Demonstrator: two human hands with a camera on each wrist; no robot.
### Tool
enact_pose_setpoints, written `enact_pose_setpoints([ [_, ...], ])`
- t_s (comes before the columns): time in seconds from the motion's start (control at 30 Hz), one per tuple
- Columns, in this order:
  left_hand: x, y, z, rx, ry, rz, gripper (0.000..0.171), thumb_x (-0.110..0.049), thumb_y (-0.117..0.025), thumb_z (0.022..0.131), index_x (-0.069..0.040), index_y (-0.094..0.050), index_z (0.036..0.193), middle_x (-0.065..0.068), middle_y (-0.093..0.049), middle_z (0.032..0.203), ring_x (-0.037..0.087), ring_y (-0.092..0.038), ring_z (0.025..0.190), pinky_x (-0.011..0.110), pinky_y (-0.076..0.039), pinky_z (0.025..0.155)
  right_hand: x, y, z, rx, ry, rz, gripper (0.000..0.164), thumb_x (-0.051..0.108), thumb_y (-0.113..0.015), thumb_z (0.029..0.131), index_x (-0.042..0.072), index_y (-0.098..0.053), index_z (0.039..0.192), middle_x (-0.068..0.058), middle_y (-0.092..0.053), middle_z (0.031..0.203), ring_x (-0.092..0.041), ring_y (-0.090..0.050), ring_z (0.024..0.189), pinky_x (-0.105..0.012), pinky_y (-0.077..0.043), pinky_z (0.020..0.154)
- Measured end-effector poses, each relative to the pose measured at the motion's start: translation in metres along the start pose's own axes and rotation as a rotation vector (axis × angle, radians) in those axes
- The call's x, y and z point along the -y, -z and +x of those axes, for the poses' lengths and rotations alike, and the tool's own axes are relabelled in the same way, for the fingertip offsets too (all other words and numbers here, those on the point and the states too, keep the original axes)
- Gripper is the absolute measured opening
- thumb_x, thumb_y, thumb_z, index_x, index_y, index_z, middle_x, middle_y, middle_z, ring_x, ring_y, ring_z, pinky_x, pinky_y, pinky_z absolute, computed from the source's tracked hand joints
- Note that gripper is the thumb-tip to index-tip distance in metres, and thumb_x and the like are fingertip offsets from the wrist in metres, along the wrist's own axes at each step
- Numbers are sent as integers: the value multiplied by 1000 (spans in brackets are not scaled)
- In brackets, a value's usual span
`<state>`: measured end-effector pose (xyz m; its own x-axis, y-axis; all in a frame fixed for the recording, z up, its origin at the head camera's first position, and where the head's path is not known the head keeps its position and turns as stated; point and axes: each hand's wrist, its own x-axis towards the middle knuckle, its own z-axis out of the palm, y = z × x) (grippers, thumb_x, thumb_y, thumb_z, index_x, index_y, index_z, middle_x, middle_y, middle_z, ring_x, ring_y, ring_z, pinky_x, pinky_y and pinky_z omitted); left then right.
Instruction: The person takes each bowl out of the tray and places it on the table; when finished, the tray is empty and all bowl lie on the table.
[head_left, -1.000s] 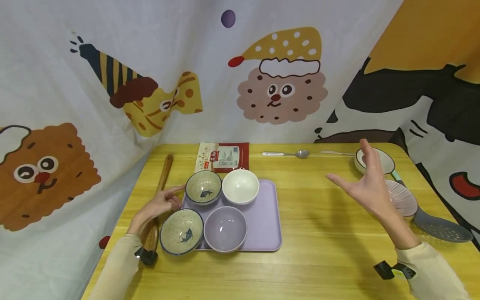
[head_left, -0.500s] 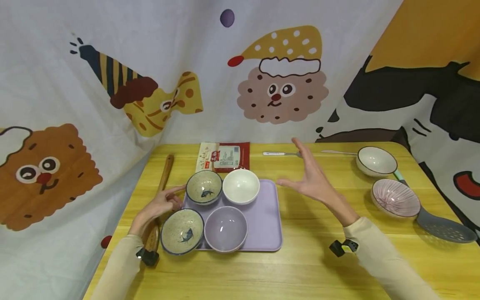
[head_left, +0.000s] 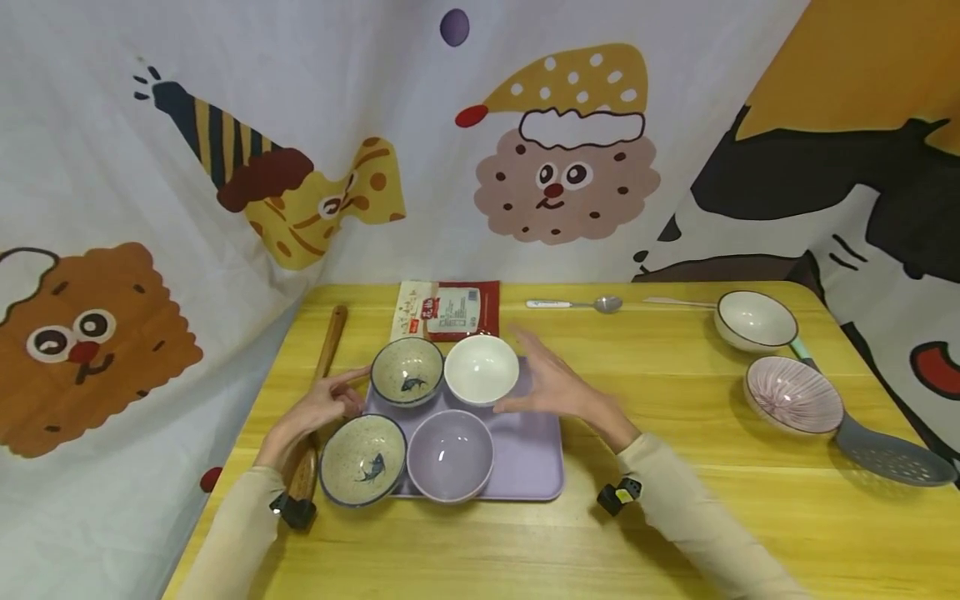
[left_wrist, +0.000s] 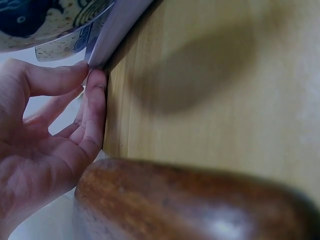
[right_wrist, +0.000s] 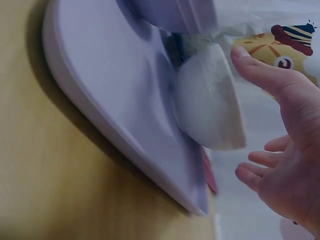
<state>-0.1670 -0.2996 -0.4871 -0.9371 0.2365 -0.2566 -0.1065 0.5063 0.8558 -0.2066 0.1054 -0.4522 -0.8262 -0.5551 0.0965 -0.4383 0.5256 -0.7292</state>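
Moved leftward, your right hand (head_left: 557, 385) spreads its fingers beside round white ceramic bowl (head_left: 481, 370); left hand (head_left: 318, 407) pinches rectangular lilac plastic tray (head_left: 527, 465).

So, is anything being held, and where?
The left hand seems to pinch the lavender tray by its left edge; the right hand, beside the white bowl, holds nothing.

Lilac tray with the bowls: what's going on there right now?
A person's left hand pinches the left edge of the lilac tray. Their right hand is spread beside the white bowl, not gripping it. The two blue-fish bowls and the lilac bowl are on the tray too, with neither hand holding them.
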Motion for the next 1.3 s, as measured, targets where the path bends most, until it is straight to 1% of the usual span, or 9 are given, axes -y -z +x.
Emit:
enact_pose_setpoints([
  [0.17, 0, 1, 3, 5, 1, 19, 84, 11, -51, 75, -1, -34, 156, 21, -67, 99, 21, -64, 87, 28, -58, 77, -6, -13, 5, 4, 70, 91, 126, 28, -99, 59, 11, -24, 160, -18, -36, 159, -37, -40, 145, -63, -34, 115],
  [0.4, 1, 2, 1, 10, -13, -1, 83, 11, -52, 76, 0, -33, 156, 23, -66, 99, 21, -64, 86, 28, -58, 77, -10, -24, 13, -9, 57, 77, 128, 34, -98, 59, 14, -23, 161, -14, -35, 161, -34, -39, 146, -63, -34, 115],
  [0.57, 2, 5, -2, 18, -19, 9, 84, 12, -53, 75, 2, -33, 156, 23, -67, 98, 21, -63, 87, 28, -58, 75, -10, -31, 15, -19, 51, 83, 128, 34, -98, 60, 11, -23, 161, -16, -38, 159, -35, -41, 144, -63, -35, 114],
  [0.63, 2, 7, -3, 13, -22, 20, 83, 11, -54, 75, 2, -33, 155, 23, -67, 98, 21, -63, 87, 28, -57, 75, -11, -34, 15, -44, 54, 97, 126, 33, -97, 60, 10, -25, 160, -17, -40, 157, -36, -45, 141, -63, -38, 113],
  [0.8, -1, 10, 0, 9, -11, 29, 84, 11, -53, 74, 2, -34, 155, 22, -66, 98, 22, -63, 86, 28, -57, 74, -17, -39, 16, -124, 70, 147, 120, 28, -99, 58, 12, -33, 157, -13, -48, 150, -32, -53, 134, -56, -46, 108],
  [0.87, -3, 10, 1, 16, -6, 38, 84, 11, -52, 74, 3, -34, 155, 21, -66, 98, 22, -63, 86, 28, -58, 74, -20, -40, 15, -151, 68, 150, 119, 28, -99, 57, 13, -35, 156, -10, -50, 149, -30, -54, 133, -53, -47, 107],
  [0.97, -5, 10, 2, 20, -12, 56, 82, 12, -50, 74, 4, -34, 154, 21, -66, 97, 21, -63, 86, 27, -57, 74, -23, -39, 11, -197, 55, 153, 120, 30, -100, 55, 11, -36, 155, -11, -51, 148, -31, -54, 132, -54, -48, 106],
  [1.17, -9, 5, -1, 31, -31, 9, 81, 12, -51, 73, 8, -34, 153, 25, -66, 97, 22, -63, 86, 28, -58, 73, -26, -30, 3, -297, 29, 150, 121, 35, -99, 57, 14, -34, 156, -11, -49, 150, -32, -54, 133, -55, -47, 107],
  [1.3, -8, 2, -2, 36, -25, 8, 81, 11, -52, 74, 8, -34, 153, 25, -66, 98, 22, -64, 86, 28, -58, 73, -27, -17, -2, -377, 30, 163, 118, 30, -99, 57, 15, -35, 156, -11, -50, 150, -32, -54, 133, -54, -48, 106],
])
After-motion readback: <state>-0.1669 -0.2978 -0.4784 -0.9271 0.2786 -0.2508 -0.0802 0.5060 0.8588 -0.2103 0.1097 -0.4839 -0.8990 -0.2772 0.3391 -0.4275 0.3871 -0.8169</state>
